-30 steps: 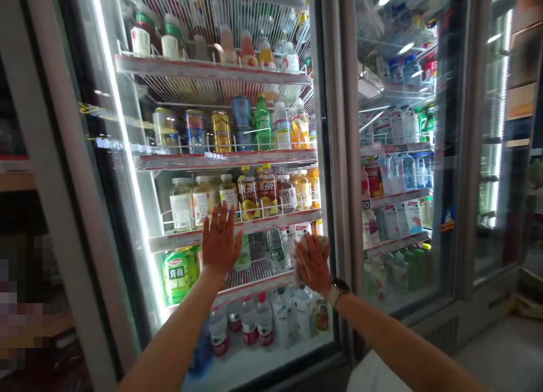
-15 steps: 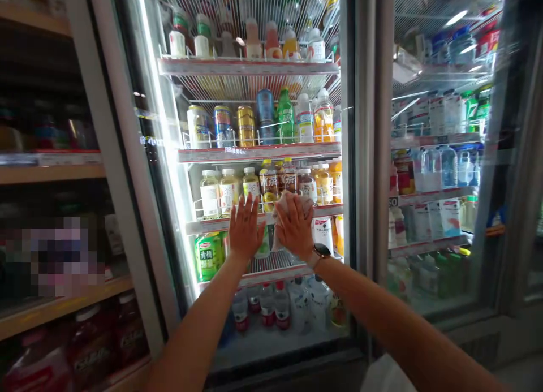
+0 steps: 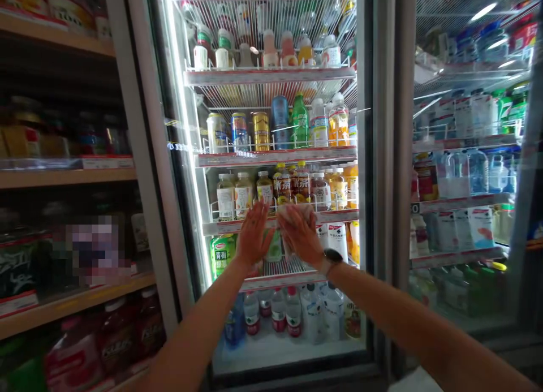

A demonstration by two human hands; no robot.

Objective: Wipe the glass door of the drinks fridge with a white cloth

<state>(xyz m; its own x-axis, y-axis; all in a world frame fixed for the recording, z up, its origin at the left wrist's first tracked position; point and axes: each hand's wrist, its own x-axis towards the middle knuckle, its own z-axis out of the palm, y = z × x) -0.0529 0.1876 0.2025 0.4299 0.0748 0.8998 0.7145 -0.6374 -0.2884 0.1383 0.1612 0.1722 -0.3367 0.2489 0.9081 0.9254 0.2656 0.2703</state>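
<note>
My left hand [image 3: 253,236] lies flat against the glass door [image 3: 246,355] of a lit drinks cooler, fingers stretched upward and nothing in it. Beside it on the right, my right hand [image 3: 304,237] presses a pale cloth [image 3: 308,212] to the same glass. Part of the cloth is hidden under the fingers. A dark-faced watch [image 3: 333,255] sits on my right wrist. Behind the glass, near my fingertips, stand bottled teas [image 3: 283,185] on a wire-fronted shelf. A green pack [image 3: 223,253] is on the shelf below, left of my left hand.
To the left is an open shelf rack [image 3: 63,177] with bottles and jars. A metal door frame [image 3: 384,154] separates this cooler from a second glass-fronted cooler [image 3: 458,318] on the right. Cans and bottles fill several shelves inside.
The view has shifted left, so the cooler appears farther right. My right hand and the cloth have slid slightly toward my left hand, its fingers now tilting more to the left.
</note>
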